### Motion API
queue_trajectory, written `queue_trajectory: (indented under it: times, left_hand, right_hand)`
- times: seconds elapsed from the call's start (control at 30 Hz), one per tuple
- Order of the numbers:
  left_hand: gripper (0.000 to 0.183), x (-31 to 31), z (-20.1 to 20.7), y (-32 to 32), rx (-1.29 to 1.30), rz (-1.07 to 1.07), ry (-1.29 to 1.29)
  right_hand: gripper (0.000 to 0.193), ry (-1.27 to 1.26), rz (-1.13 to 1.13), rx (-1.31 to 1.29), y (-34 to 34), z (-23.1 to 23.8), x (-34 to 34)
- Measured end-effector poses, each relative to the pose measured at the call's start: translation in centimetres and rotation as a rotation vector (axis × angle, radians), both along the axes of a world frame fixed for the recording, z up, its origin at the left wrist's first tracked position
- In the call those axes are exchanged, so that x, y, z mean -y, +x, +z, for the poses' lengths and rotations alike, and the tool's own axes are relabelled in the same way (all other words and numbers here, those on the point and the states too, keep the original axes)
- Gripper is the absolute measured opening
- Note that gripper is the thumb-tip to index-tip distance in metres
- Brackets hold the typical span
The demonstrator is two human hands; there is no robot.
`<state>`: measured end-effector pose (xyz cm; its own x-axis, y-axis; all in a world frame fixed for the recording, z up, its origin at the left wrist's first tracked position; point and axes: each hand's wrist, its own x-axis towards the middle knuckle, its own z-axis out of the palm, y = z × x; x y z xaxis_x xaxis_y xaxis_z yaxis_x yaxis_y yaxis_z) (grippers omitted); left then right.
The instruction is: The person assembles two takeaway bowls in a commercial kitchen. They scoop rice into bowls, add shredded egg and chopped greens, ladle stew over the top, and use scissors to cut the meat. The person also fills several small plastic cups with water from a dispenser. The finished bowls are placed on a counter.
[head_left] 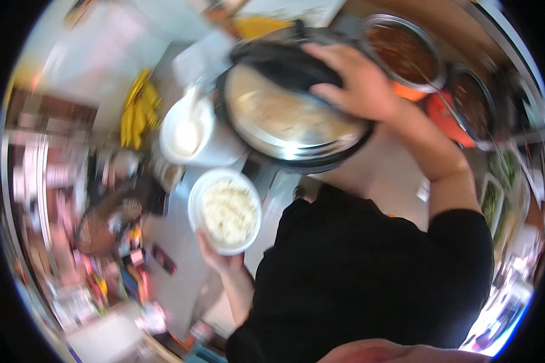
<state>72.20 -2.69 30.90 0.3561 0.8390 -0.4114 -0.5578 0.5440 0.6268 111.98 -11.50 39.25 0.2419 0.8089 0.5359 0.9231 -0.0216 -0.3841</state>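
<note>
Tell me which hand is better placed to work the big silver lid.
Right, most likely: the right hand is at the silver lid, though blur hides exact contact; the left hand holds a white bowl of rice.

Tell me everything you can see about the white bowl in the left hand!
The bowl is white, round and smooth, with a slightly thick rim. It might be plastic or paper; blur makes that hard to tell. It has no lid, and its open top faces the camera. Inside is a broad heap of white, grainy food that looks like rice. The left hand holds it at the lower edge, with most fingers hidden beneath. In the picture it sits just below the white bucket.
</note>
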Motion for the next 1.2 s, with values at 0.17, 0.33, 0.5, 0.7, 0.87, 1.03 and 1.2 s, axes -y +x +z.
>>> queue_trajectory:
  times: [0.17, 0.33, 0.5, 0.7, 0.87, 1.03, 1.2]
  left_hand:
    - [0.068, 3.6, 1.0, 1.0, -0.143, -0.022, 0.115]
    - [0.068, 7.1, 0.4, 2.7, -0.496, -0.408, 0.906]
    - [0.073, 9.3, -0.4, 6.4, -0.066, -0.832, 0.285]
    - [0.068, 14.9, -4.0, 10.3, 0.100, -1.126, 0.284]
    - [0.064, 21.6, -3.5, 12.5, 0.139, -1.200, 0.314]
    - [0.063, 29.8, -2.0, 13.8, 0.017, -1.193, 0.551]
    - [0.062, 41.2, -2.5, 18.1, -0.023, -0.958, 0.081]
  right_hand:
    - [0.013, 0.533, 0.298, -0.007, -4.1, -4.8, 3.6]
    - [0.014, 0.249, 0.088, -0.257, -9.9, -10.7, 14.6]
    - [0.020, 0.052, -0.420, -0.409, -15.1, -16.9, 28.9]
    - [0.033, -0.194, -0.982, -0.544, -23.2, -17.1, 43.4]
    - [0.038, -0.186, -1.293, -0.447, -23.6, -14.8, 56.1]
    - [0.033, -0.143, -1.508, -0.201, -18.6, -14.3, 72.5]
    - [0.042, -0.440, -1.651, -0.244, -9.5, -17.0, 88.9]
